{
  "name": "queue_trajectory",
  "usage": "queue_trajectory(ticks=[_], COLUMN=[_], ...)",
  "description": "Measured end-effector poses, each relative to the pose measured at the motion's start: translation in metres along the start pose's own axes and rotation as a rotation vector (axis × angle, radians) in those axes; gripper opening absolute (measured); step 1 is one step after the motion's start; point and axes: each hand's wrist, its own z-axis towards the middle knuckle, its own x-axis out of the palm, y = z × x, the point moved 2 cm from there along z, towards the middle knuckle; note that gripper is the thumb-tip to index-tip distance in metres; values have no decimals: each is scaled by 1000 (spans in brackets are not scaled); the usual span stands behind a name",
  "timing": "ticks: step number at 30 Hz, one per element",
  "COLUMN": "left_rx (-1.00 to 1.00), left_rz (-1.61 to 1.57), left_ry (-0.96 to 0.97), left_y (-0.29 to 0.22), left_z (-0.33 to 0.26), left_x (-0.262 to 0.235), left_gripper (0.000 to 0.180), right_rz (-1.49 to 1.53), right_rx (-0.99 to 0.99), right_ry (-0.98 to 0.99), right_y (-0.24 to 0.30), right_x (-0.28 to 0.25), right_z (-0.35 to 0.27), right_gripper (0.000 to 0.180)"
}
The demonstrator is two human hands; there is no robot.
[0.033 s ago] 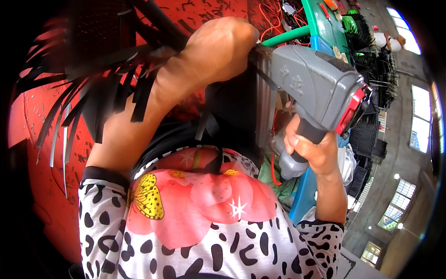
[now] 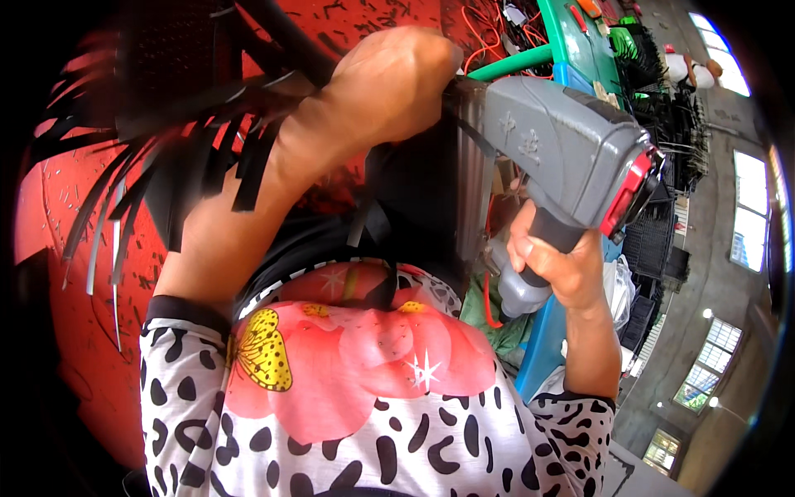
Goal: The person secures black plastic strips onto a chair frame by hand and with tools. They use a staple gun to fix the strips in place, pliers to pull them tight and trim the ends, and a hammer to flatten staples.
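My right hand (image 2: 559, 263) grips the handle of a grey air staple gun (image 2: 563, 153) with a red and black end cap. The gun's nose points left, close beside my left hand (image 2: 393, 83). That hand is a closed fist with its back toward me, so whatever its fingers hold is hidden. Below and left of it, a dark woven piece (image 2: 178, 62) ends in a fringe of loose black plastic strips (image 2: 170, 166), some lying over my left forearm. Another black strip (image 2: 474, 132) runs out between the fist and the gun.
The red surface (image 2: 91, 356) on the left is littered with dark strip scraps. At upper right are orange hoses (image 2: 476, 37), a green bar (image 2: 511, 63) and a green and blue table (image 2: 571, 50). Black stacked goods (image 2: 650, 240) stand farther right.
My left fist and the staple gun have shifted up very slightly. Both hands keep the same hold.
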Motion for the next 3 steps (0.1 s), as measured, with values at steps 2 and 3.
queue_trajectory(ticks=[2, 3], left_rx=[-75, -109], left_rz=[-45, -65], left_ry=[-19, -33], left_y=[1, 0], left_z=[4, 9], left_x=[3, 5], left_gripper=[20, 20], right_rz=[-43, -95], right_rx=[-1, 1], right_ry=[-2, -19], right_y=[-1, 0], right_x=[-1, -1], right_z=[3, 4], right_gripper=[6, 6])
